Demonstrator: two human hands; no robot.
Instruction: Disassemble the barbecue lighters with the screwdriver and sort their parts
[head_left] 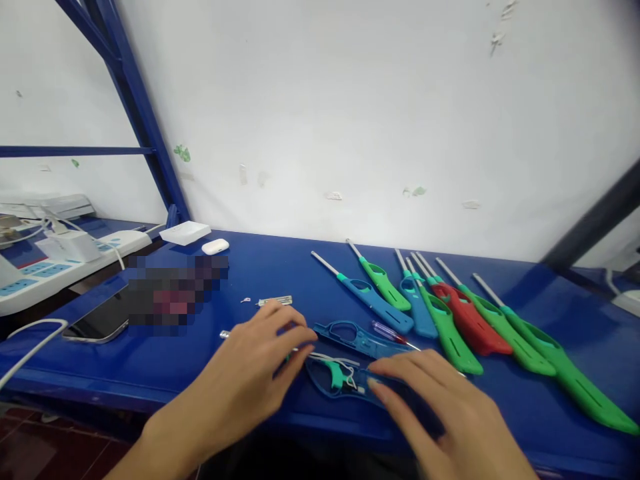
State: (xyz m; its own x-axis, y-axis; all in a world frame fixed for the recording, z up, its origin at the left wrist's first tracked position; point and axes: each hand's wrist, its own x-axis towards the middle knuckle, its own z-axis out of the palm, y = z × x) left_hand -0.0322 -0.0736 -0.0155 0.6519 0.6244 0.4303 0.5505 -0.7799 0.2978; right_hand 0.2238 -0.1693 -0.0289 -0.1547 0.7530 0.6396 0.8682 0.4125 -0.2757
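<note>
An opened blue gas lighter (373, 395) lies near the table's front edge, with a green trigger (336, 375) and thin white wires (345, 362) showing inside. My left hand (255, 363) is closed at its nozzle end, thumb and forefinger pinched around the neck. The metal tube (225, 334) sticks out to the left of that hand. My right hand (440, 403) grips the handle end between thumb and fingers, hiding part of it. Just behind lies the loose blue half-shell (357, 338). A screwdriver (389, 332) with a clear purple handle rests against that shell.
Several assembled lighters, including a red one (473, 320) and a green one (575, 373), lie to the right. Small metal parts (275, 301) sit behind my left hand. A phone (97, 323), a white earbud case (215, 247) and a power strip (50, 270) are at left.
</note>
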